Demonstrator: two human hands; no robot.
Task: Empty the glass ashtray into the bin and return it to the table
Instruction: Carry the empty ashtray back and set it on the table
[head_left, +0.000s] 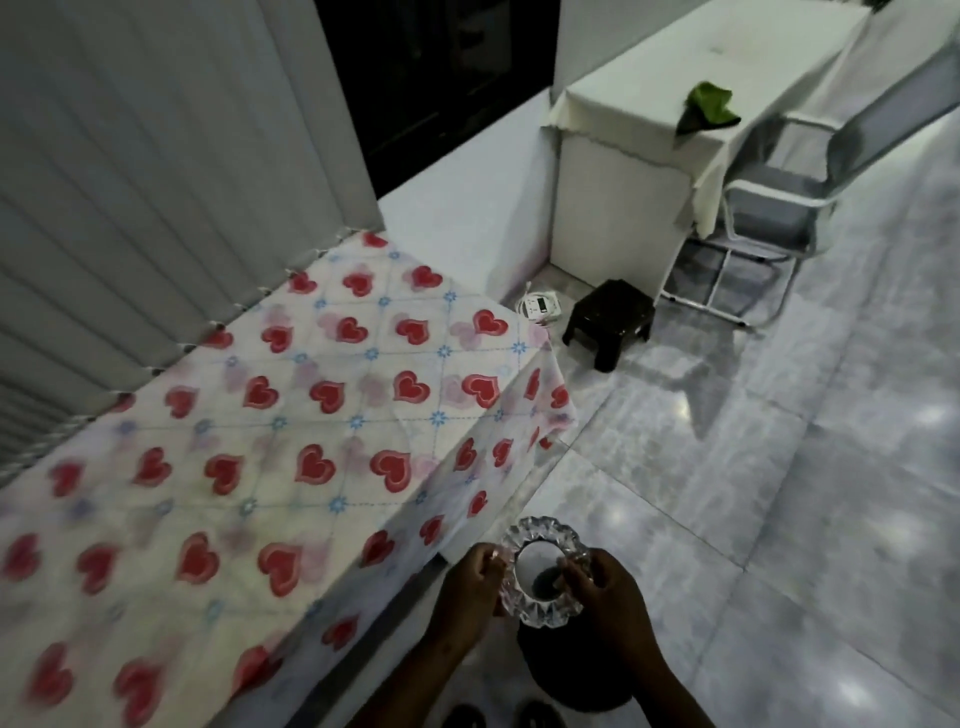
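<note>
A round cut-glass ashtray (543, 571) is held in the air at the bottom centre, just off the table's near corner. My left hand (470, 592) grips its left rim and my right hand (608, 587) grips its right rim. Something dark shows in its bowl. Directly under it on the floor stands a dark round bin (566, 670), mostly hidden by my hands and the ashtray. The table (249, 415), covered by a white cloth with red hearts, fills the left side.
Grey vertical blinds (156, 156) hang behind the table. A small dark stool (610, 322) and a white device (537, 306) sit on the glossy tiled floor. Farther off are a white-covered table (649, 104) with a green cloth (709, 106) and a metal chair (769, 218).
</note>
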